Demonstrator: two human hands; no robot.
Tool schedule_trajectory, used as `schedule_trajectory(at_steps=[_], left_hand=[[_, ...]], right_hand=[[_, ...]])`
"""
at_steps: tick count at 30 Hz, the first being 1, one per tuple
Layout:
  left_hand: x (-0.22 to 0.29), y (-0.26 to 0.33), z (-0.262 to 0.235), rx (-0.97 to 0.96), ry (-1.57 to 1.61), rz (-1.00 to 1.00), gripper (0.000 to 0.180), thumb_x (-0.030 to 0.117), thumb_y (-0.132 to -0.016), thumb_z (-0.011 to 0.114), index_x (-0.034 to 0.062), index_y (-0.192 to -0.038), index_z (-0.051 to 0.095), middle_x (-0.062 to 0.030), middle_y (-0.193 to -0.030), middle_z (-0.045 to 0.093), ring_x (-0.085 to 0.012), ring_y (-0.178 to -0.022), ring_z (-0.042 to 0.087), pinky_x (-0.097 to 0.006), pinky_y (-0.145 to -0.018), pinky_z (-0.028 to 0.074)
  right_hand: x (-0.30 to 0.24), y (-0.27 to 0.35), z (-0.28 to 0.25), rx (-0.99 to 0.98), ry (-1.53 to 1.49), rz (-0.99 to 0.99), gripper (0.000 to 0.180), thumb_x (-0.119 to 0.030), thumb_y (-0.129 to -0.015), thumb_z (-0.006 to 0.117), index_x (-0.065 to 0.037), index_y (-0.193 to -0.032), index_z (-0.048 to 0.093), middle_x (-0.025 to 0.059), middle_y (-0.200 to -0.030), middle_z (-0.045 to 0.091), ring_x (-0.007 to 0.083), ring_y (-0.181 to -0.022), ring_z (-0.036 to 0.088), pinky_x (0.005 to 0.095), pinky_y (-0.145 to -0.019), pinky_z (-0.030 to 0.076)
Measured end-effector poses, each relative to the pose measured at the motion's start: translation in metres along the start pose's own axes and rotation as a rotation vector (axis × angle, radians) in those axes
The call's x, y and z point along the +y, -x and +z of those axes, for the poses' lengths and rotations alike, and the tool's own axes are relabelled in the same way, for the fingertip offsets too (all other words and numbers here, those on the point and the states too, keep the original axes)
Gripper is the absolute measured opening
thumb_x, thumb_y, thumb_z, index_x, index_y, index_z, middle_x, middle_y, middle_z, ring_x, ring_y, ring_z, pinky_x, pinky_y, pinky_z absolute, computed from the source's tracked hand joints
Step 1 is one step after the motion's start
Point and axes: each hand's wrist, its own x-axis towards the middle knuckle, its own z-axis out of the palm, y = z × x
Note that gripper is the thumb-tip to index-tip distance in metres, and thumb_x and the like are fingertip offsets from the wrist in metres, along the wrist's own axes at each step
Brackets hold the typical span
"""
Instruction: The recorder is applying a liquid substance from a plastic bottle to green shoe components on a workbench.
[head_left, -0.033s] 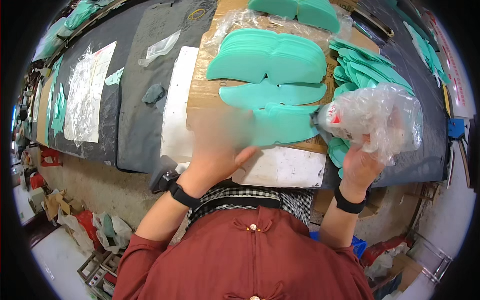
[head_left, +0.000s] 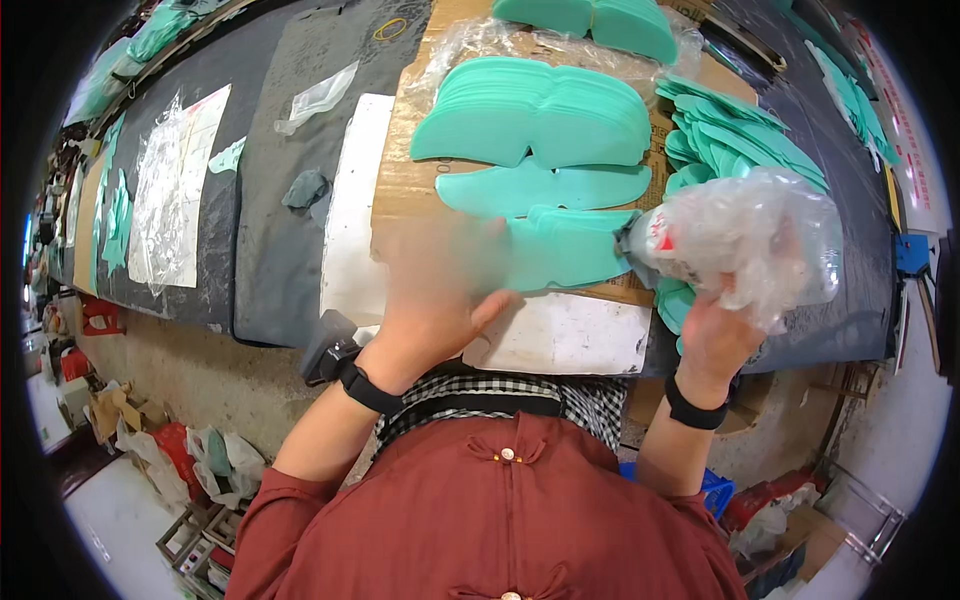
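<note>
My left hand point(head_left: 430, 300) lies flat over the left end of a short stack of green sheet pieces point(head_left: 565, 245), thumb stretched out; its other fingers are blurred. In my right hand point(head_left: 718, 335) is a whitish bottle point(head_left: 675, 240) wrapped in crumpled clear plastic, with a red mark on its side. It is tipped sideways, and its dark end point(head_left: 624, 238) meets the right edge of those pieces. The plastic partly hides my right fingers. Just beyond lies a single green shaped piece point(head_left: 545, 188), and behind that a thick fanned stack of green pieces point(head_left: 530, 110).
Cardboard point(head_left: 405, 190) and a white board point(head_left: 560, 335) lie under the work. A loose green pile point(head_left: 740, 130) is at the right, another green stack point(head_left: 630, 30) at the back. Plastic scraps point(head_left: 318, 98), a dark crumpled cloth point(head_left: 306, 188) and a rubber band point(head_left: 390, 29) lie left.
The wrapped bottle has shifted slightly left, its dark end a little further over the edge of the green pieces. My left hand stays in place.
</note>
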Motion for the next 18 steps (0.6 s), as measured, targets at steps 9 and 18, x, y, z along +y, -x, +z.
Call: schedule_trajectory(at_steps=[9, 18], left_hand=[[0.009, -0.007, 0.003, 0.015, -0.037, -0.078, 0.059, 0.034, -0.077, 0.075, 0.0121, -0.128, 0.057, -0.0101, -0.118, 0.054, -0.0302, -0.106, 0.048, -0.044, -0.089, 0.035], [-0.018, 0.025, -0.018, 0.189, 0.175, -0.110, 0.045, 0.014, -0.073, 0.071, 0.0069, -0.116, 0.060, -0.0128, -0.115, 0.057, -0.0344, -0.107, 0.051, -0.045, -0.093, 0.038]], right_hand=[[0.003, -0.001, 0.036, 0.034, -0.149, -0.091, 0.041, 0.004, -0.086, 0.065, -0.004, -0.125, 0.055, 0.0112, -0.134, 0.050, 0.0246, -0.119, 0.054, 0.0420, -0.102, 0.043], [-0.024, 0.040, 0.071, -0.301, -0.101, -0.197, 0.080, -0.036, -0.079, 0.079, 0.000, -0.139, 0.041, 0.0119, -0.124, 0.058, 0.0284, -0.111, 0.061, 0.0384, -0.092, 0.049]])
